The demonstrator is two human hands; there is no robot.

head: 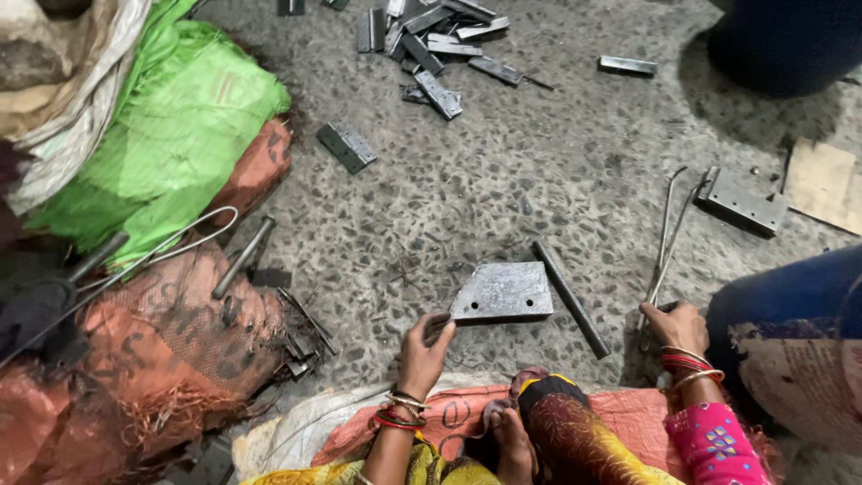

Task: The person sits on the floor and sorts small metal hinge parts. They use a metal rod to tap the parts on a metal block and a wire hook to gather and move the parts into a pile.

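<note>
The left hand (422, 352) pinches the near corner of a flat metal plate (503, 292) lying on the floor (503, 180). It looks heavy, hard and sharp-edged. The right hand (675, 325) wraps around thin rods (666, 242). Farther off lie metal hinges (431, 45).

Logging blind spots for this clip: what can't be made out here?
Head view only:
- Left hand: fingers curl over something small beside the metal plate; what it is stays hidden.
- Right hand: the grip on the thin rods is covered by the hand itself.
- Dark object: cut off by the top edge.
</note>
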